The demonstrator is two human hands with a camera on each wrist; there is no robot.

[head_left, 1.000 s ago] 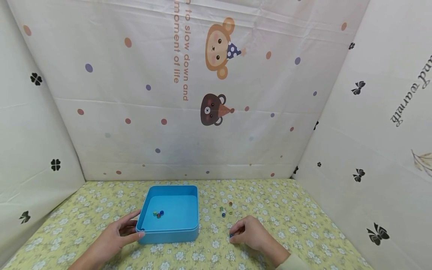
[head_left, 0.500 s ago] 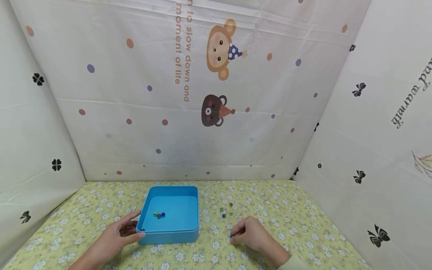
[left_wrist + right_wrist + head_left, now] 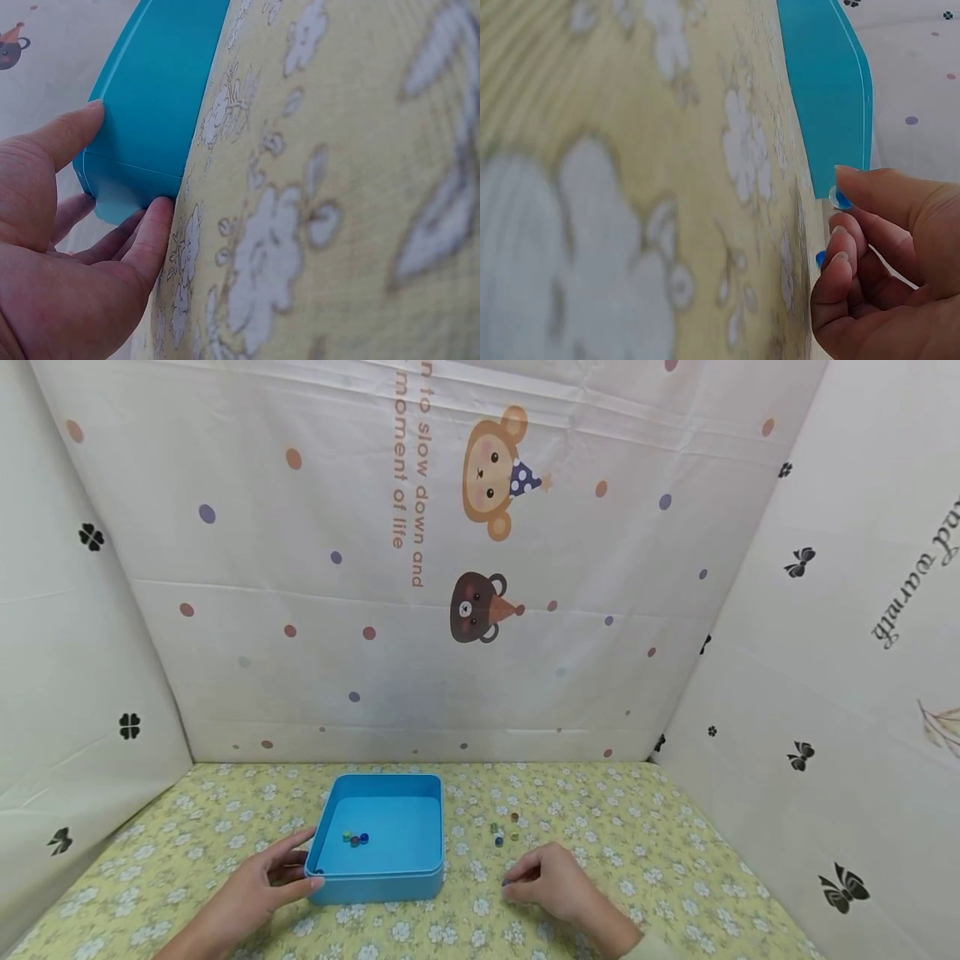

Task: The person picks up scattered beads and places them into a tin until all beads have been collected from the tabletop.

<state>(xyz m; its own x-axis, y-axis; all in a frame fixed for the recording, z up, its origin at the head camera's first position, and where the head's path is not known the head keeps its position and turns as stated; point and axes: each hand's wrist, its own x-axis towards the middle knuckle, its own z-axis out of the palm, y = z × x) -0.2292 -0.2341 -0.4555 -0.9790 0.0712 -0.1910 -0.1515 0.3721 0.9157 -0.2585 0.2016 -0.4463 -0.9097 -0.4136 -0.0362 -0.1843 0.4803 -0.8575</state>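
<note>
My left hand [image 3: 258,885] holds the near left corner of a square blue box [image 3: 378,887], thumb at the front rim and fingers round the side. In the left wrist view the fingertips [image 3: 161,210] touch the box wall [image 3: 154,112] low by the cloth. Inside the box several marbles [image 3: 355,842] lie towards the left, one dark marble [image 3: 319,872] in the near left corner. To the right of the box, my right hand [image 3: 551,883] pinches a clear marble with a blue swirl [image 3: 841,198] between thumb and forefinger, its other fingers curled.
Several loose marbles [image 3: 498,842] lie on the flowered yellow cloth [image 3: 480,935] beyond my right hand. One blue marble [image 3: 820,259] shows past the fingers in the right wrist view. Printed white sheets [image 3: 420,677] stand behind and at both sides.
My right hand has shifted slightly left towards the box with the marble pinched. The left hand stays on the box corner. The whole head view has drifted slightly.
</note>
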